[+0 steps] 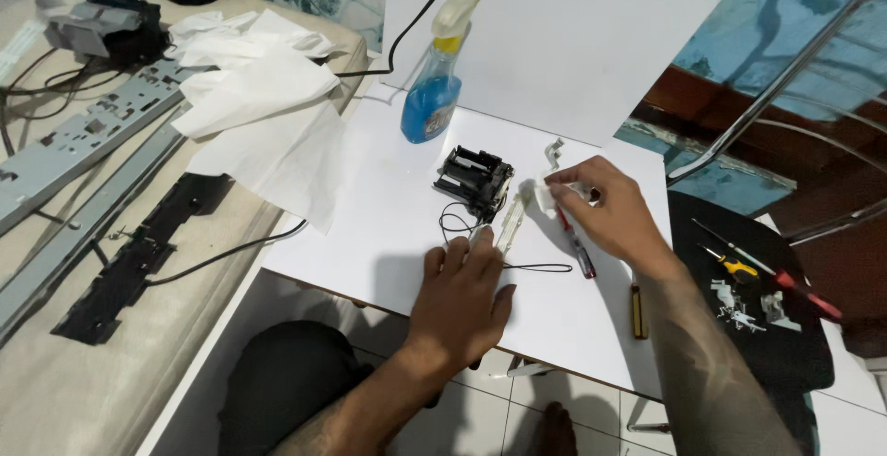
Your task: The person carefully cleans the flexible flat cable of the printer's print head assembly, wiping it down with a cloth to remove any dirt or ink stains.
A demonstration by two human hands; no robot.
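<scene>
My left hand (459,294) lies flat, fingers spread, pinning the lower end of the white strip (511,218) to the table (370,206), while my right hand (605,211) pinches a small tissue wad (543,194) against its upper end, beside the black carriage (474,179). Looks like I'm mid-wipe on the strip. The next stroke wants light pressure and a steady hold.

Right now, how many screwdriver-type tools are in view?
4, maybe more hidden. A red-handled one lies by the right hand; a dark yellow-banded one at the table edge; a yellow one and a red one on the black stool.
</scene>
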